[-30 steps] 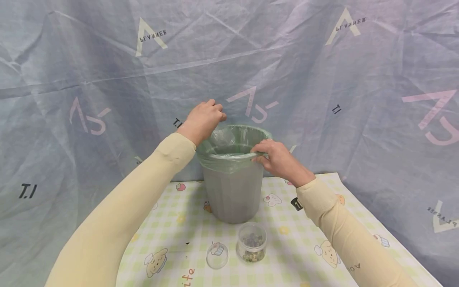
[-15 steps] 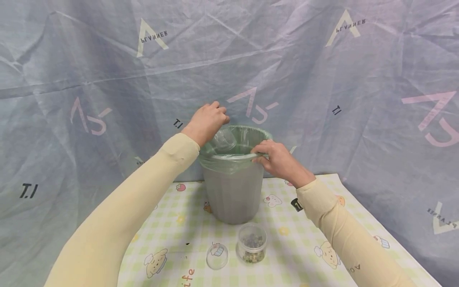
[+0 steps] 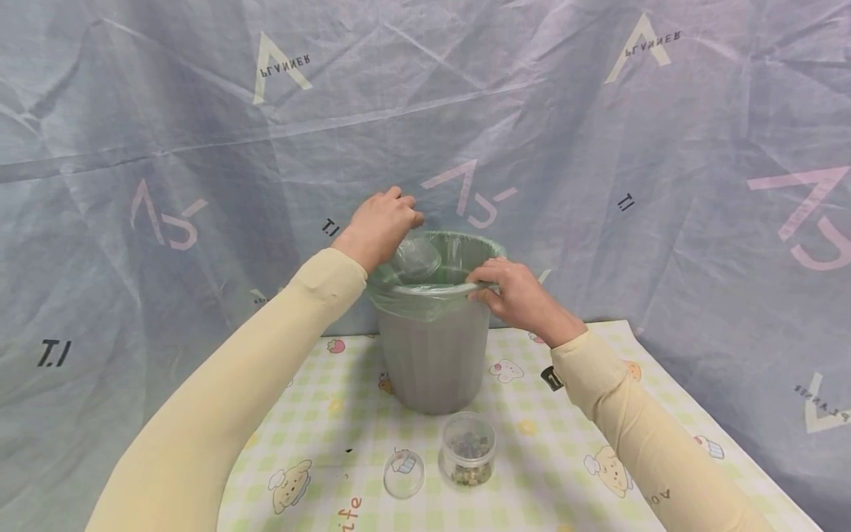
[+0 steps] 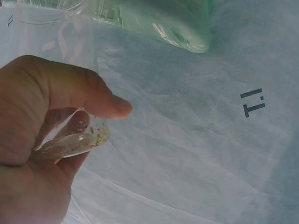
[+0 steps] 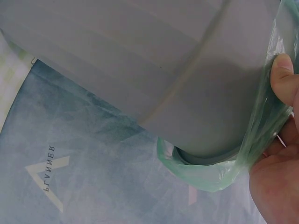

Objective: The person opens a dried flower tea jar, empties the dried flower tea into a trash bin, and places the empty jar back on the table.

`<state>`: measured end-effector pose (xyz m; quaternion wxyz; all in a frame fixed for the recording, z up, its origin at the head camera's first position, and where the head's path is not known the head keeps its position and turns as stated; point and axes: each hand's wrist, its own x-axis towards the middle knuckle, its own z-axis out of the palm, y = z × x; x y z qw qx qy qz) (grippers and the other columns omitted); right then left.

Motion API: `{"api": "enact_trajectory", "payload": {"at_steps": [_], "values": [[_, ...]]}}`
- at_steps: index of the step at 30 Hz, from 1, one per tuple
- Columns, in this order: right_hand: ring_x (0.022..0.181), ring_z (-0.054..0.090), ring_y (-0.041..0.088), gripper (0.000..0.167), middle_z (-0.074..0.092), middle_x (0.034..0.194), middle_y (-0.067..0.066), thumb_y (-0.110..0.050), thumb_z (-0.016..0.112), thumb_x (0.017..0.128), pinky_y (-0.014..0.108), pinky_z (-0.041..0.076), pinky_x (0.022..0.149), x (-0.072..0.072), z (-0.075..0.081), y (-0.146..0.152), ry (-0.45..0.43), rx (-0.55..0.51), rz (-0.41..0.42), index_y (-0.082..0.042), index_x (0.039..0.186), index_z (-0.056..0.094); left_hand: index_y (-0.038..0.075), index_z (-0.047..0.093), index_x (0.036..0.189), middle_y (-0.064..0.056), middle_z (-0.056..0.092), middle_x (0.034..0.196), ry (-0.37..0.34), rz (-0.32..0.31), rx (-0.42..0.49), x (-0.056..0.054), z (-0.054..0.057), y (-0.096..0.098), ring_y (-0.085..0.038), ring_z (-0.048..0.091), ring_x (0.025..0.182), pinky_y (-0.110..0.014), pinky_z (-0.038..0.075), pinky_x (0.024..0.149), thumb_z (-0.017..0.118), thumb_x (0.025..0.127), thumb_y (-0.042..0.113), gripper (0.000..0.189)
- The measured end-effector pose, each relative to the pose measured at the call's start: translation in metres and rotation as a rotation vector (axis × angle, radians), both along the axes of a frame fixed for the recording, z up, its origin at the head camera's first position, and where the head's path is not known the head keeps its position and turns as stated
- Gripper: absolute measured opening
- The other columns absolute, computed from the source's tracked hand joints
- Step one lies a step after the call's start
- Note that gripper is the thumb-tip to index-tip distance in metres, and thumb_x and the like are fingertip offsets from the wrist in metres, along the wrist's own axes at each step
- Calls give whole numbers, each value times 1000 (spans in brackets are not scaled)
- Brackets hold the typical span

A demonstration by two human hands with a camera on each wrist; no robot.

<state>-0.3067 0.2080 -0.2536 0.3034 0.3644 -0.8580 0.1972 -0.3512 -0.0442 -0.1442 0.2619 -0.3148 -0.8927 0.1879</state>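
Cup (image 3: 420, 257) clear, tilted, base speckled; left hand (image 3: 380, 225) grips it, right hand (image 3: 513, 295) pinches green liner (image 3: 425, 304).

The bin (image 3: 435, 362) looks matt plastic, its liner (image 3: 425, 305) thin, glossy film. The tub (image 3: 419, 256) at the bin's mouth is smooth, clear plastic. Behind the bin hangs creased cloth (image 3: 558, 140).
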Motion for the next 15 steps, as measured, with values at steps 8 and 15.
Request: {"api": "enact_trajectory", "payload": {"at_steps": [8, 15], "values": [[88, 61, 21, 16, 71, 97, 3, -7, 81, 88, 38, 51, 75, 1, 2, -1, 5, 7, -6, -10, 104, 78, 15, 69, 132, -11, 63, 125, -45, 12, 79, 1, 1, -13, -34, 53, 116, -45, 48, 102, 72, 90, -7, 47], [90, 62, 21, 16, 72, 98, 3, -7, 80, 89, 39, 52, 76, 1, 0, -1, -8, 9, -14, -10, 104, 77, 14, 67, 133, -11, 62, 123, -69, 3, 150, 4, -2, -24, -34, 53, 109, -43, 48, 98, 78, 84, -4, 53]]}}
